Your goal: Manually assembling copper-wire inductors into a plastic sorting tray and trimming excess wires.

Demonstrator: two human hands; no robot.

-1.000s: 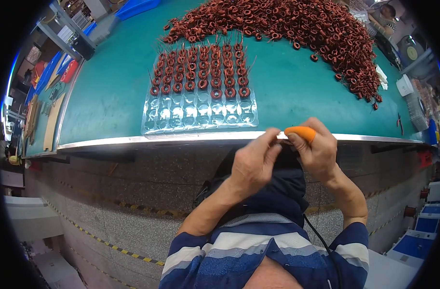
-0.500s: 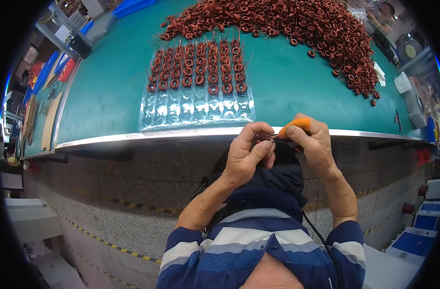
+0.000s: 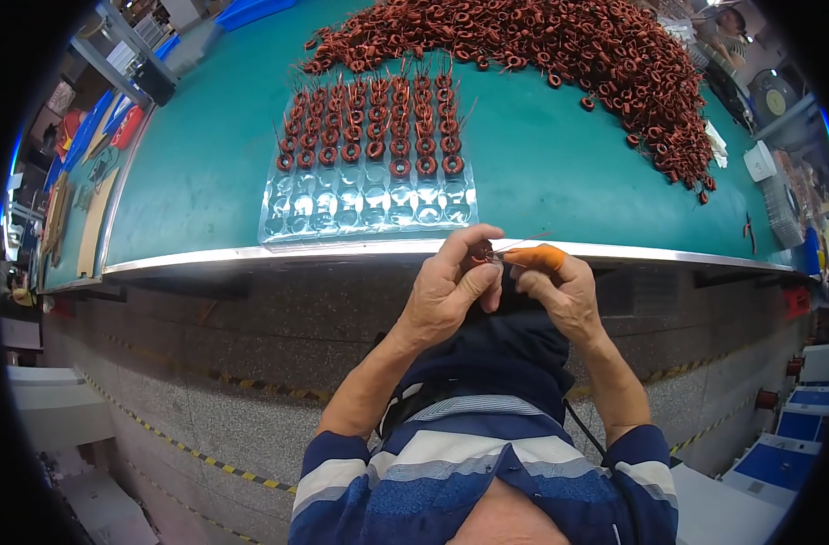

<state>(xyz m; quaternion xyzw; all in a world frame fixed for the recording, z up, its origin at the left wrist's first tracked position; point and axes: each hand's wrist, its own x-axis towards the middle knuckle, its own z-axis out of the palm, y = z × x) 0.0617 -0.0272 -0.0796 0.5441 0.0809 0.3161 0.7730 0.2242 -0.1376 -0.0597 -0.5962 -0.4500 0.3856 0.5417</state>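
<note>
My left hand (image 3: 446,295) pinches a small red-brown toroidal coil (image 3: 481,253) between thumb and fingers, just off the table's front edge. Copper-coloured wire leads stick out from the coil to the right. My right hand (image 3: 564,295) wears an orange finger cot (image 3: 537,258) on its index finger. That finger's tip is at the coil's leads, with the fingers curled and closed there; one thin lead shows above the cot. Beyond my hands lies a clear plastic tray (image 3: 369,238) with round pockets. Upright coils with wires fill its far rows, and the nearer rows are bare.
A big heap of loose coils (image 3: 560,45) curves across the back and right of the green table (image 3: 196,182). White boxes (image 3: 759,162) and a small dark tool (image 3: 749,232) are at the right. Another person (image 3: 723,36) is at the far right.
Both hands have shifted slightly left and nearer to me with the coil. My right hand has turned, its orange finger now lying flatter along the leads, and a long lead shows above it.
</note>
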